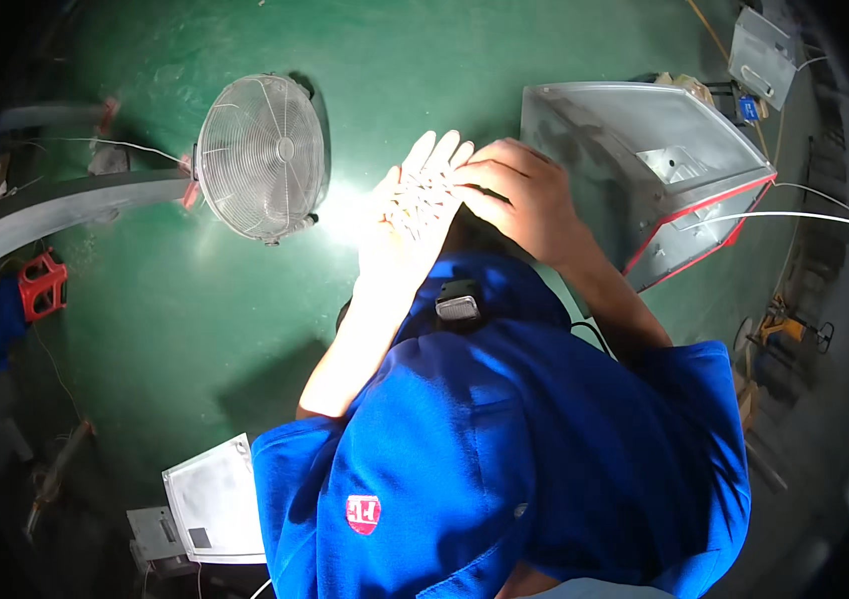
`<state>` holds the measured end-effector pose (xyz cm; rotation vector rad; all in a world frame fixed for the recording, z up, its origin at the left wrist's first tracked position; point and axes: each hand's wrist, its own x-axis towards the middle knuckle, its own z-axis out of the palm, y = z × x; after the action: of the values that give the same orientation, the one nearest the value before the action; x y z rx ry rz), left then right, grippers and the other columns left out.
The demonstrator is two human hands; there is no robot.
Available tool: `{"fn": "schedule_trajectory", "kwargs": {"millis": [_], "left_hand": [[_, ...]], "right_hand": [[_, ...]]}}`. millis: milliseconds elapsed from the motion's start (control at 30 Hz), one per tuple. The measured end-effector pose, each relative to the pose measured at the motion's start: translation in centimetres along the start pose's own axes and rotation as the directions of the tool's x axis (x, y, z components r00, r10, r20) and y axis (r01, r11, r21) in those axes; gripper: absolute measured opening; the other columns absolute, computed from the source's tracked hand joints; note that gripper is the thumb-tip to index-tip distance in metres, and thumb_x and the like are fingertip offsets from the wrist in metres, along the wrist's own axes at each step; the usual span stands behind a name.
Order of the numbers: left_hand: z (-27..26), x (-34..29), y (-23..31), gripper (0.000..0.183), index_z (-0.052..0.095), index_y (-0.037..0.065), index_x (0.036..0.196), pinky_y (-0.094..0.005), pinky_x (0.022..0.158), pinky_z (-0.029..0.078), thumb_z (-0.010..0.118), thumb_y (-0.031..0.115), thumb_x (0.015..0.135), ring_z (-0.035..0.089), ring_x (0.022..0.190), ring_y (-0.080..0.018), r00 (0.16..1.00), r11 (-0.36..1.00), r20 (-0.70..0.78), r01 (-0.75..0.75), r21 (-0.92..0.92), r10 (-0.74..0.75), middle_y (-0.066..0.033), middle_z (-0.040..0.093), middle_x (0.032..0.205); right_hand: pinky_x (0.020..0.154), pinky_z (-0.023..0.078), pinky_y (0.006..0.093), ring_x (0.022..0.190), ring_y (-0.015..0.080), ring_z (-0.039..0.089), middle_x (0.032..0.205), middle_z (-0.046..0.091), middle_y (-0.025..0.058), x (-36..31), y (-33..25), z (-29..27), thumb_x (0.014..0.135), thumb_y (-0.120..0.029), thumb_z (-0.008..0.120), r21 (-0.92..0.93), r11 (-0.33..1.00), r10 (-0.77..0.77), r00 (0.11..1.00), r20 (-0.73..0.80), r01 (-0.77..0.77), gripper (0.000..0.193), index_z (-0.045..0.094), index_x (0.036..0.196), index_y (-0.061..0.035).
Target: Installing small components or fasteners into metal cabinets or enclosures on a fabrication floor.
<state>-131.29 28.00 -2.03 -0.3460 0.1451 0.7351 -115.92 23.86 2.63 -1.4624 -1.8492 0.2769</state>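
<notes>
Palm up, my left hand (400,250) is held out in front of me with its fingers stretched. Several small, slim, shiny pieces (423,205), perhaps screws or rivets, lie loose across the palm and lower fingers; bright glare hides their exact kind. My right hand (534,205) meets the left from the right side, its thumb and fingers bent together in a pinch at the pieces. Whatever sits between those fingertips is too small to make out.
A round caged fan (265,160) stands on the green floor (385,60) to the left. A grey metal cabinet with a red edge (604,150) is close on the right. Farther out are a red stool (43,285), a white panel (215,504) and white cables (794,216).
</notes>
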Motion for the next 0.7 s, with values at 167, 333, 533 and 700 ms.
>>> {"fn": "schedule_trajectory", "kwargs": {"millis": [167, 333, 533, 700], "left_hand": [[0.0, -0.6, 2.3, 0.049, 0.025, 0.001, 0.141, -0.0446, 0.1, 0.041, 0.032, 0.021, 0.097, 0.019, 0.138, -0.036, 0.994, 0.997, 0.087, 0.075, -0.026, -0.072, -0.0192, 0.023, 0.148], [0.5, -1.6, 2.8, 0.048, 0.029, -0.002, 0.138, -0.0464, 0.112, 0.021, 0.035, 0.021, 0.096, 0.022, 0.137, -0.0364, 0.994, 0.981, -0.074, 0.097, 0.168, -0.085, -0.022, 0.026, 0.146], [-3.9, -3.9, 4.4, 0.046, 0.038, -0.006, 0.132, -0.0503, 0.114, 0.015, 0.035, 0.022, 0.096, 0.021, 0.136, -0.0386, 0.984, 0.957, -0.137, 0.147, 0.251, -0.115, -0.0255, 0.027, 0.144], [-4.9, -6.7, 3.2, 0.048, 0.025, -0.003, 0.139, -0.0503, 0.114, 0.018, 0.035, 0.015, 0.096, 0.022, 0.137, -0.0369, 0.982, 0.992, -0.165, 0.11, 0.067, -0.097, -0.0235, 0.027, 0.144]], "right_hand": [[0.069, 0.05, 0.035, 0.081, 0.0245, 0.061, 0.089, 0.061, 0.0058, 0.6, -2.6, 2.0, 0.073, -0.008, 0.066, -0.149, 0.984, 0.131, 0.959, 0.25, -0.096, 0.022, 0.062, 0.095, -0.0084], [0.072, 0.049, 0.0368, 0.082, 0.0266, 0.058, 0.089, 0.057, 0.0065, 0.2, -4.1, 1.6, 0.078, -0.008, 0.063, -0.077, 0.983, 0.18, 0.951, 0.251, -0.166, 0.023, 0.06, 0.101, -0.0098], [0.074, 0.046, 0.0356, 0.079, 0.0251, 0.059, 0.082, 0.061, 0.0079, -2.6, -2.9, -8.5, 0.076, -0.01, 0.064, -0.299, 0.924, 0.355, 0.82, 0.45, -0.236, 0.011, 0.066, 0.086, -0.0069], [0.071, 0.045, 0.0347, 0.083, 0.025, 0.05, 0.074, 0.055, 0.0051, -3.6, -2.2, -8.4, 0.064, -0.012, 0.067, -0.35, 0.937, 0.296, 0.572, 0.765, -0.017, 0.007, 0.065, 0.07, -0.0086]]}}
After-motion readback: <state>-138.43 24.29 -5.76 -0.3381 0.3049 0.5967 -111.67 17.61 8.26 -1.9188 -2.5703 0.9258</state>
